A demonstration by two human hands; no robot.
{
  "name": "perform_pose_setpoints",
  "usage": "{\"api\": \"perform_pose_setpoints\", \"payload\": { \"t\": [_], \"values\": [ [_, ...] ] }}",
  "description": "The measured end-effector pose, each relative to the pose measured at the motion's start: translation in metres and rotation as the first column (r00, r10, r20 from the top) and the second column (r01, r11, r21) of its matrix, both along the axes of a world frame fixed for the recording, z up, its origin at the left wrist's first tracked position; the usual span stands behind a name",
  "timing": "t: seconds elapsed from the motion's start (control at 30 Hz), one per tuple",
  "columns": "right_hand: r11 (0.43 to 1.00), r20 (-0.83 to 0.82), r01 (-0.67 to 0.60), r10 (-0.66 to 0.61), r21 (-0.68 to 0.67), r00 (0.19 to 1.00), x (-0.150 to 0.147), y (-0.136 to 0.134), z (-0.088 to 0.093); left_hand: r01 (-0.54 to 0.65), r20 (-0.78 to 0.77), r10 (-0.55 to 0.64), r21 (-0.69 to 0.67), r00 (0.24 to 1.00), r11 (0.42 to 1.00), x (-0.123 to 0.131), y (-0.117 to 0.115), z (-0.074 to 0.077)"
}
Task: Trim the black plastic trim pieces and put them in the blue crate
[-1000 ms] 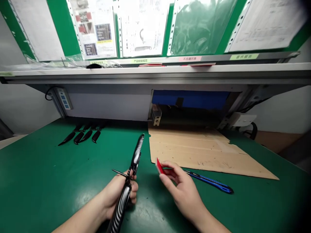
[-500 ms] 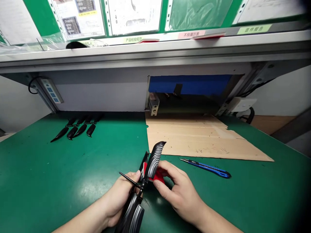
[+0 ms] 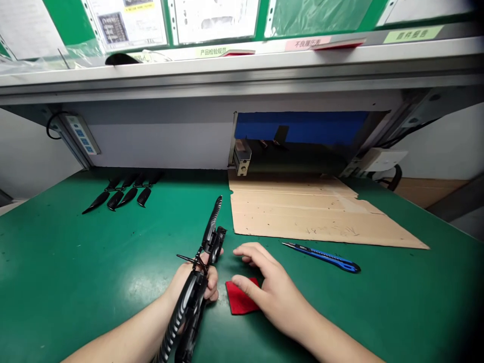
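Observation:
My left hand is closed around a black plastic part with ribbed, glossy blades. The part slants from the lower middle up toward the cardboard, and a thin black prong sticks out to its left. To its right, my right hand has its thumb and fingers apart with nothing between them. Partly beneath that thumb, a red square pad lies on the green table.
A blue utility knife lies right of my right hand. Behind it is a flat cardboard sheet on the green table. Several black bladed parts lie at the back left. An overhead shelf spans the view.
My right hand has let go of the red pad, which now lies on the table. The black part has turned and shifted left in my left hand, away from my right fingers.

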State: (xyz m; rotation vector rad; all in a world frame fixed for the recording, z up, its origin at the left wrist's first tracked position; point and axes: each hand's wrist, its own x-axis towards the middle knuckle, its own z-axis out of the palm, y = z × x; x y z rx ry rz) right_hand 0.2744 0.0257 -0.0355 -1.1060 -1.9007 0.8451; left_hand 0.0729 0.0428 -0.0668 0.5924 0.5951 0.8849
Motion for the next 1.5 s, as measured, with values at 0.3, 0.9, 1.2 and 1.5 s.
{"api": "perform_pose_setpoints", "payload": {
  "t": [0.3,0.9,1.2,1.5],
  "values": [
    [0.96,0.505,-0.28,0.238,0.009,0.83,0.025,0.0,0.027,-0.039,0.004,0.039,-0.004,0.999,0.999,-0.005,0.006,-0.002],
    [0.776,-0.778,-0.435,-0.112,-0.458,0.618,0.015,0.013,0.003,-0.029,-0.01,0.029,-0.011,1.0,1.0,-0.006,0.007,0.003],
    [0.93,-0.53,-0.19,-0.006,-0.314,0.848,0.006,0.01,-0.01,0.022,-0.047,-0.023,-0.034,0.999,0.999,-0.001,-0.001,0.006],
    [0.944,-0.431,-0.188,0.055,-0.27,0.9,0.002,0.008,-0.002,0.138,-0.124,-0.142,-0.036,0.982,0.99,-0.003,0.004,0.001]
  ]
}}
